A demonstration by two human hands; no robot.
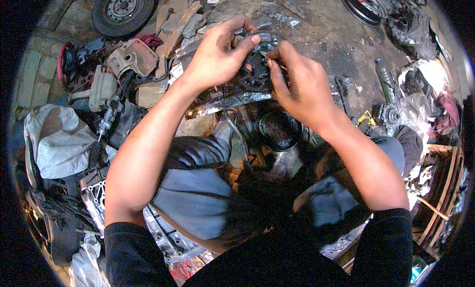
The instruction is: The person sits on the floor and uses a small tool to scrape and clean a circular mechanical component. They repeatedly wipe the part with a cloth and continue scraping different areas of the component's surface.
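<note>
In front of me, beyond my knees, is a dark, greasy metal machine part with openings in it. My left hand is at its upper left, fingers curled over and thumb pressed against its upper edge. Closed in a pinch, my right hand is at the part's right side, thumb and index finger near each other. Whatever is between those fingertips is too small or hidden to make out. Below the part lies a shiny metal strip or edge. A round black bowl-like thing sits lower, between my legs.
A wheel with a tyre lies at the far left, near a rusty metal cover and a whitish plastic container. A white sack is at left. On the right are a bottle, a gear-like part and a wooden crate.
</note>
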